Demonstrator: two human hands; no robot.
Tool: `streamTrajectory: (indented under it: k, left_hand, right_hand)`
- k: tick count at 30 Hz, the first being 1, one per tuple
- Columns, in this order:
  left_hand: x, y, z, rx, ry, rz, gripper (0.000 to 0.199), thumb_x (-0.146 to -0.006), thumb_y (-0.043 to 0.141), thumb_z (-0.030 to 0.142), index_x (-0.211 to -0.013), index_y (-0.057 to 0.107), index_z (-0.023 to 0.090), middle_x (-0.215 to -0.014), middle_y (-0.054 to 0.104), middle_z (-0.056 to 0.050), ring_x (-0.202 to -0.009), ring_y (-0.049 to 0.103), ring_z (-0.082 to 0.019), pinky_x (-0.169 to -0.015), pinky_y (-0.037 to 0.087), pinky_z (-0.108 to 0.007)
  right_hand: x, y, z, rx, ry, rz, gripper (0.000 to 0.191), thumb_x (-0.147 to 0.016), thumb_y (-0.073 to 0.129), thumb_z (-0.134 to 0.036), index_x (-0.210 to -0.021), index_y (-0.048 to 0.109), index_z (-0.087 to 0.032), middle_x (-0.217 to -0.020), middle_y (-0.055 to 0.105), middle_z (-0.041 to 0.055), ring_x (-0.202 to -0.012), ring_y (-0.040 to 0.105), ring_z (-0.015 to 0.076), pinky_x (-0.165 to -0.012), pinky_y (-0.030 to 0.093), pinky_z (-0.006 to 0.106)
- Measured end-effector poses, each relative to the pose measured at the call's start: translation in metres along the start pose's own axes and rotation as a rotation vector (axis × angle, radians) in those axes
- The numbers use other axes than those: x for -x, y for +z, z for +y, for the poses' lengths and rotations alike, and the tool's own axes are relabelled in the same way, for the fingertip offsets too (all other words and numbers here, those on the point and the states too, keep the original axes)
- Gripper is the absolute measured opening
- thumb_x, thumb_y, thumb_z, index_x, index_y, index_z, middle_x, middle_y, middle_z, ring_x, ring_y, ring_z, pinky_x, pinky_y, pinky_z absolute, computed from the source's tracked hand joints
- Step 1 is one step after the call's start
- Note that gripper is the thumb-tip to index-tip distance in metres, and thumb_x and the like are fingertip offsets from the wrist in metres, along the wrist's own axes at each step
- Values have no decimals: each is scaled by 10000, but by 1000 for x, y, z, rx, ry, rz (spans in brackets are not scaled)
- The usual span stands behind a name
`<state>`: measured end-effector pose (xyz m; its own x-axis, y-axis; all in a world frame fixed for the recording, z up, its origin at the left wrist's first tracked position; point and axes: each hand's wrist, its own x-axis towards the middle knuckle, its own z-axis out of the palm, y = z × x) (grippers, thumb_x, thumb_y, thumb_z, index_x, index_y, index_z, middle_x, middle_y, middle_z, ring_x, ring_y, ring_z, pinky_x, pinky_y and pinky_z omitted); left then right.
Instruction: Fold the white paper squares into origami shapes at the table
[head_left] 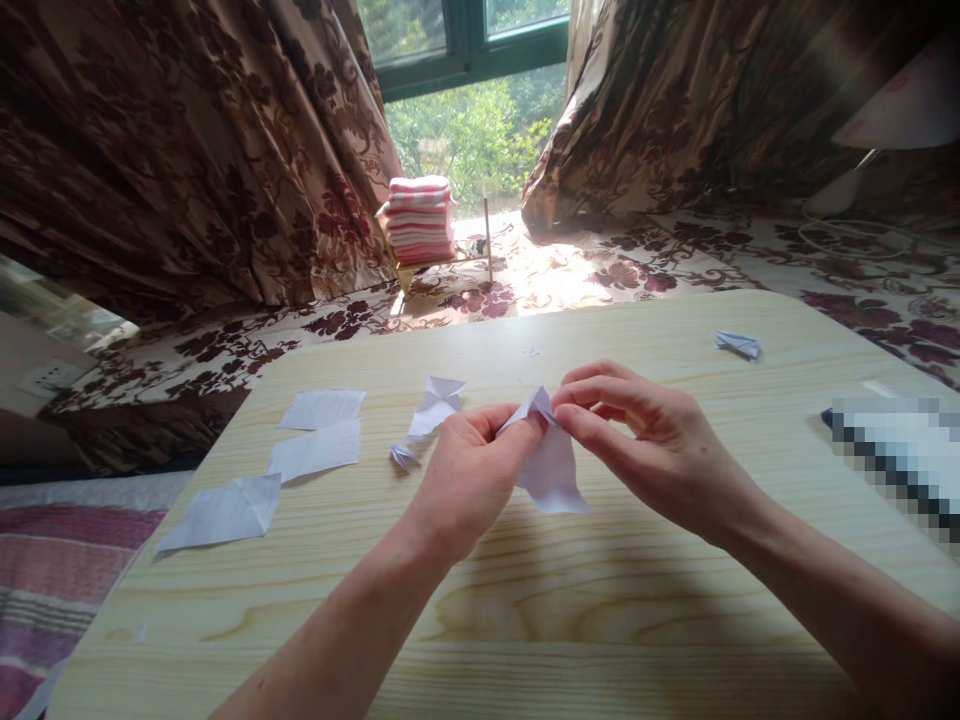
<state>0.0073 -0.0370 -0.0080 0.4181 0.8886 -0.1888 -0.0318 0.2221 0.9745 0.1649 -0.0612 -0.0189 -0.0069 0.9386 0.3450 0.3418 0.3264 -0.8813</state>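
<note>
A white sheet of paper (551, 470), folded to a point at its top, is held up over the middle of the wooden table (585, 620). My left hand (472, 470) pinches its upper left part between thumb and fingers. At the paper's upper right edge, the thumb and index fingertip of my right hand (645, 425) are pressed together on the fold. Left of my left hand lie a creased paper (437, 405) and a small folded paper piece (404, 457).
Several loose papers (221, 515) lie at the table's left. A small folded paper (738, 345) sits at the back right, and a blurred-out dark-edged object (900, 460) at the right edge. Behind the table, a rack holds folded striped cloths (420, 220) near the window.
</note>
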Motion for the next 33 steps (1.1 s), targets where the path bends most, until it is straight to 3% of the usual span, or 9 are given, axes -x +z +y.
streamTrajectory:
  k: [5, 10, 15, 23, 33]
  left_hand:
    - [1, 0, 1, -18, -5, -29, 182, -795, 636, 267, -766, 739, 119, -582, 532, 15, -570, 443, -73, -533, 308, -197]
    - [1, 1, 2, 50, 31, 13, 133, -724, 693, 158, -851, 707, 124, -680, 644, 3, -663, 559, -94, -595, 420, -181]
    - [1, 2, 3, 102, 15, 28, 226, -692, 744, 192, -893, 659, 137, -701, 674, 5, -661, 592, -97, -605, 463, -183]
    - [-1, -3, 11, 120, 15, 30, 199, -783, 612, 300, -729, 666, 117, -681, 615, -14, -659, 546, -100, -651, 479, -216]
    - [-3, -4, 7, 15, -5, 52, 176, -763, 644, 274, -674, 635, 123, -616, 580, 2, -603, 517, -87, -618, 440, -221]
  right_hand:
    - [-1, -1, 1, -31, 94, 12, 139, -799, 685, -338, -791, 668, -201, -820, 620, 14, -696, 567, 125, -587, 459, 252]
    - [-1, -3, 0, -104, 303, -28, 245, -751, 716, -429, -797, 655, -196, -677, 621, -1, -586, 532, 125, -494, 391, 245]
    - [-4, -5, -2, -240, 410, -143, 268, -734, 719, -457, -708, 692, -192, -668, 622, 2, -616, 507, 125, -548, 381, 253]
    - [-7, -8, -1, -365, 517, -69, 288, -708, 738, -442, -615, 647, -185, -576, 514, -21, -560, 419, 101, -523, 306, 260]
    - [-6, -7, -5, -415, 571, -81, 269, -676, 756, -394, -603, 644, -161, -587, 511, -19, -571, 405, 92, -521, 279, 256]
